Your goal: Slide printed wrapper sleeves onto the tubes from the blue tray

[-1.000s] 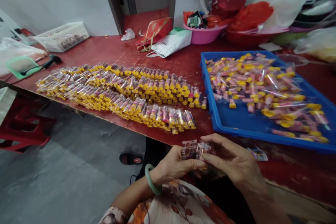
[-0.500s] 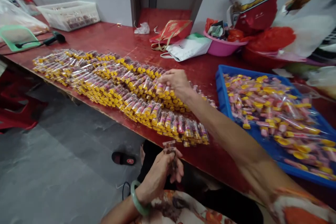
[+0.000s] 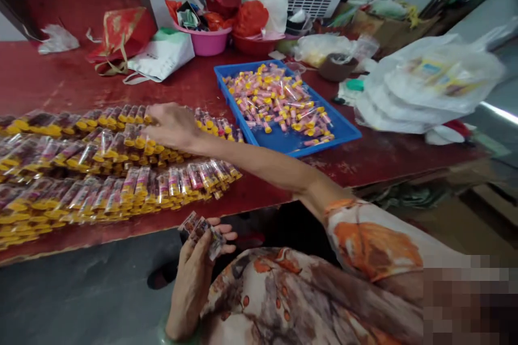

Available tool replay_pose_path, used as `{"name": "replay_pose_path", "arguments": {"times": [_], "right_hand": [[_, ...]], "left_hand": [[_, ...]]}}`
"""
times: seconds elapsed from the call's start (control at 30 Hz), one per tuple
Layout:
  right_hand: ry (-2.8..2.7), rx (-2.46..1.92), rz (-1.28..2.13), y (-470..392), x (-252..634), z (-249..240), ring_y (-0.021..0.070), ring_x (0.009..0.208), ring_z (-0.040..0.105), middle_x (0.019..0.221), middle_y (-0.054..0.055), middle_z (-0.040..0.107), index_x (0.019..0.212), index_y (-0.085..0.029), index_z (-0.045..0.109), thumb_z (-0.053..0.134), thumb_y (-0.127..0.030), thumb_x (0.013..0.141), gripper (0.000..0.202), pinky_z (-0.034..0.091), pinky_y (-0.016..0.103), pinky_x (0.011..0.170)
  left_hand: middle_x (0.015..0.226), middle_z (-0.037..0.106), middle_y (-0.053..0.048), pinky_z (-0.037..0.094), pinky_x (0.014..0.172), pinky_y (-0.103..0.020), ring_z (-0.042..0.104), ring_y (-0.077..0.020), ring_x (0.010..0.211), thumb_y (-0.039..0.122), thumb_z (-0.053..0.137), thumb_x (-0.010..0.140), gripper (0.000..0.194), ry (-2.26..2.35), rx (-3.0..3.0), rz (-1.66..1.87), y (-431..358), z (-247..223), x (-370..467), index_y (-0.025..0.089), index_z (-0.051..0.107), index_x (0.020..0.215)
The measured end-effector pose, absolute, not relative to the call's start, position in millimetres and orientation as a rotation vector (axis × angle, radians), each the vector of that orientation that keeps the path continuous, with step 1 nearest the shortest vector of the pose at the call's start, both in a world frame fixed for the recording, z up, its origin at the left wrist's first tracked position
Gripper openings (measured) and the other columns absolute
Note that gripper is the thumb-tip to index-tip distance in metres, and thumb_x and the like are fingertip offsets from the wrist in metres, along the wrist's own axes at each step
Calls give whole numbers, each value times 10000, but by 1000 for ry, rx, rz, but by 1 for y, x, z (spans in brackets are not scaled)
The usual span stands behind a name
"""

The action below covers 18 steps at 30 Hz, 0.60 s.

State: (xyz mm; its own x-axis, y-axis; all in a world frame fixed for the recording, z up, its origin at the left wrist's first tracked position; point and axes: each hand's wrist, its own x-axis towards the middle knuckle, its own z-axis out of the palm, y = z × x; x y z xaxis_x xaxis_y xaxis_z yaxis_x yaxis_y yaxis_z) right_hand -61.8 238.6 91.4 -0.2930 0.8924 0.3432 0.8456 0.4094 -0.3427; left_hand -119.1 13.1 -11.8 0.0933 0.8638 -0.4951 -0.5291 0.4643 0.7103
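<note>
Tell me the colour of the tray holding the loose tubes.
Blue. The tray shows clearly in the head view, on the red table.

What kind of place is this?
Probably a small home workshop for packing things by hand. Rows of small yellow-capped clear tubes cover a long red table, more lie loose in a blue plastic tray, and plastic bags pile nearby.

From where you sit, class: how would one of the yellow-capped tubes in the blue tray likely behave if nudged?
A yellow-capped tube looks round and slim, so it would probably roll. It seems small and plastic, likely light. The blue tray has a raised rim, which should stop it.
</note>
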Motion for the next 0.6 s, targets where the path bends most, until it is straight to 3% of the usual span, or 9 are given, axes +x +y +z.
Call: {"name": "replay_pose_path", "arguments": {"times": [0.07, 0.23, 0.37, 0.43, 0.6], "right_hand": [[-2189, -1589, 33, 229, 10, 83, 138, 963, 630, 1013, -22, 712, 917, -202, 692, 511, -368, 885, 248, 468, 217, 809], [-2022, -2133, -90, 218, 208, 64, 268, 951, 637, 933, 136, 704, 931, -91, 715, 467, -129, 826, 272, 462, 326, 766], [-2063, -2229, -65, 211, 291, 40, 259, 998, 626, 1046, 133, 672, 1035, -119, 674, 603, -235, 862, 220, 503, 368, 819], [-2173, -2156, -54, 212, 302, 24, 205, 1017, 617, 1132, 86, 632, 1123, -139, 613, 601, -329, 908, 287, 524, 406, 873], [-2278, -2022, -174, 228, 304, -1, 212, 1048, 607, 1226, 95, 583, 1222, -159, 558, 579, -360, 926, 358, 537, 424, 881]], "left_hand": [[948, 739, -121, 576, 643, -271, 708, -213, 782, 342, 737, 771, 312, 1044, 453, 1029, 13, -13, -110, 131, 685, 996], [813, 736, -101, 534, 557, -212, 675, -155, 640, 342, 778, 732, 270, 1024, 559, 990, 20, -13, -82, 99, 706, 823], [749, 733, -93, 543, 522, -247, 675, -181, 606, 370, 853, 618, 351, 1032, 503, 943, 23, -19, -53, 114, 703, 806], [701, 723, -88, 542, 503, -254, 668, -184, 569, 383, 896, 532, 415, 1064, 483, 898, 24, -25, -38, 112, 705, 783], [599, 677, -50, 515, 476, -213, 644, -155, 533, 414, 932, 424, 476, 1082, 574, 931, 30, -30, -11, 116, 701, 714]]}}
